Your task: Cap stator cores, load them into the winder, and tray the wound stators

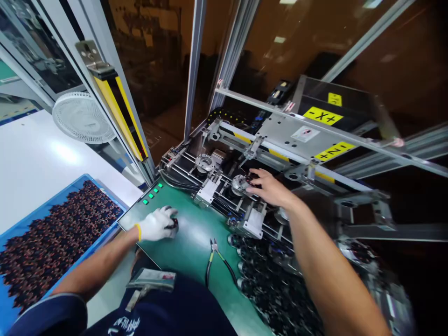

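Note:
My left hand point(159, 224), in a white glove with a yellow cuff, is closed around a small dark part point(174, 223) just above the green work surface point(196, 228). Most of that part is hidden by the fingers. Bare and reaching forward, my right hand point(268, 186) has its fingers apart at a round metal fixture point(240, 185) of the machine. Its fingertips are at a small dark piece on the fixture's right side; whether they grip it I cannot tell. A second round fixture point(205, 163) sits further left on the machine rails.
Cutting pliers point(214, 254) lie on the green surface. Several rows of dark cylindrical parts point(273, 275) stand to their right. At left, a blue tray point(86, 178) holds many dark star-shaped parts. A yellow-edged post point(121, 112), metal frame bars and a white fan point(82, 116) stand around.

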Available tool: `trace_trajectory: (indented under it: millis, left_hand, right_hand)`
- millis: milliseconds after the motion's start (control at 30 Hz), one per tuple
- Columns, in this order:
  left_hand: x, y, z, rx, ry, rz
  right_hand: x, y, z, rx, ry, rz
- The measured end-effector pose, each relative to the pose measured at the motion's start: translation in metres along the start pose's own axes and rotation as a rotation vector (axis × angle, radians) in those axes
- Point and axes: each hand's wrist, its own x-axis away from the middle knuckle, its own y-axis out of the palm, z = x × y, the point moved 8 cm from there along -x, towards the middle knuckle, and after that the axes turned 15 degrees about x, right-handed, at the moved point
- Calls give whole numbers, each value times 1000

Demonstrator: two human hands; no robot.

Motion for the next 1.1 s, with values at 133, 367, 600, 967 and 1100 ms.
trace_trajectory:
  millis: [133,367,600,967,1100]
  left_hand:
    - [29,60,-25,-53,-184,51]
    - [-6,73,-28,-127,-150,108]
    - [-17,45,9,-218,-46,100]
    - [-173,-25,240,-253,208,-110]
    - [-228,4,297,-287,245,-120]
  right_hand:
    - [51,-1,-86,-1,-121,54]
    - [114,158,-237,48,-143,-191]
    - [129,134,-215,102,27,-167]
    - [280,-90,130,483,656,-297]
    - [293,-70,180,422,758,-364]
